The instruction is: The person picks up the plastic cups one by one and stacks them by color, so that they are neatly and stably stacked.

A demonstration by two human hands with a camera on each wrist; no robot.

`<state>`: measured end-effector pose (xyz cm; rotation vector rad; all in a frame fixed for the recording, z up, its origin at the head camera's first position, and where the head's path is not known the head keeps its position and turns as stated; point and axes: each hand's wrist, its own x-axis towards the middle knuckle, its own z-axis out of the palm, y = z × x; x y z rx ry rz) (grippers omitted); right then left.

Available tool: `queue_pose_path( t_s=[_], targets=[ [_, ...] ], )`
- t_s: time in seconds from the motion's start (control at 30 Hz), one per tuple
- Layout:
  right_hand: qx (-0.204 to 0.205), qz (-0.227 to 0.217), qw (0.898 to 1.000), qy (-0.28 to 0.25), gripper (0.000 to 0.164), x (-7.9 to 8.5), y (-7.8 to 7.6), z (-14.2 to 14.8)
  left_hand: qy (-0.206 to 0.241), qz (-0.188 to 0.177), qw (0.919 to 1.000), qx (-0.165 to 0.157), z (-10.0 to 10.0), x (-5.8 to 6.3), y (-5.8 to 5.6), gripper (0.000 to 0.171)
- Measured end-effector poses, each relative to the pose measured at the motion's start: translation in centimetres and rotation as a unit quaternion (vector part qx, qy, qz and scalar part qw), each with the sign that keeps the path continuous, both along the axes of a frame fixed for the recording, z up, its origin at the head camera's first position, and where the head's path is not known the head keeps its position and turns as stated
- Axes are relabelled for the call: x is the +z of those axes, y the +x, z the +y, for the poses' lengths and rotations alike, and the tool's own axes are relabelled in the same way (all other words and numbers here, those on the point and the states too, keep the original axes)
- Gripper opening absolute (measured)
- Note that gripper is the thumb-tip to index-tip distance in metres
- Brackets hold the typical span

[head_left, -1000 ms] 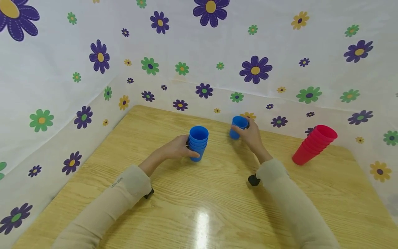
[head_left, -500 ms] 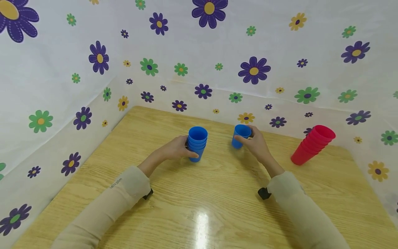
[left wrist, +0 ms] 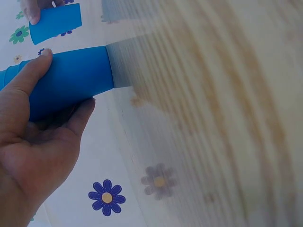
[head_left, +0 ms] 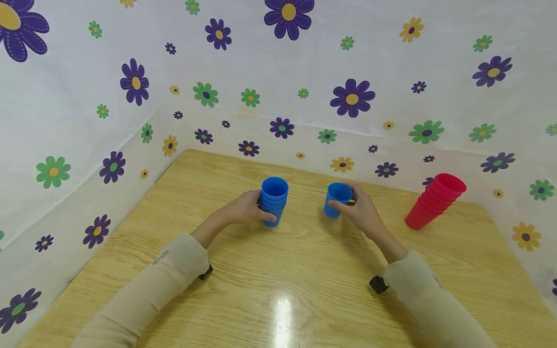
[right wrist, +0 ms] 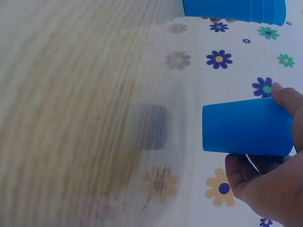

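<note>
My left hand (head_left: 245,208) grips a stack of nested blue cups (head_left: 273,203) from its left side, thumb across the front. In the left wrist view the stack's base (left wrist: 106,68) meets the tabletop, mouths facing up. To the right of it, my right hand (head_left: 361,208) holds a single blue cup (head_left: 338,200) upright, thumb in front and fingers behind. The right wrist view shows this blue cup (right wrist: 248,127) lifted, with a gap between its base and its reflection in the table. A short space separates the cup from the stack.
A leaning stack of nested red cups (head_left: 435,200) stands on the right side of the wooden table (head_left: 243,299). Behind and along the left runs a white flowered sheet (head_left: 243,63). A dark wrist camera (head_left: 378,285) sits under the right sleeve.
My right hand has brought the single blue cup nearer to me, away from the back edge. The left hand and its stack have stayed in place; the view has shifted slightly.
</note>
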<state>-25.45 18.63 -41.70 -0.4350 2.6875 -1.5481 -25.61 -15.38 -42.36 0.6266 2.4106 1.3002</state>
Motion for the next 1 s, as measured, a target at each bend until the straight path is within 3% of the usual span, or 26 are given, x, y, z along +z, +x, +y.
queue_pose_path(
  t_s=[0.57,1.0],
  targets=[
    [0.019,-0.005,1.000,0.014,0.066,0.1,3.5,0.3,0.010,0.001,0.9999,-0.007,-0.1,-0.2,0.1,0.072],
    [0.030,0.003,1.000,0.006,0.066,0.6,5.0,-0.4,0.000,0.003,1.0000,-0.001,-0.1,-0.2,0.0,0.072]
  ],
)
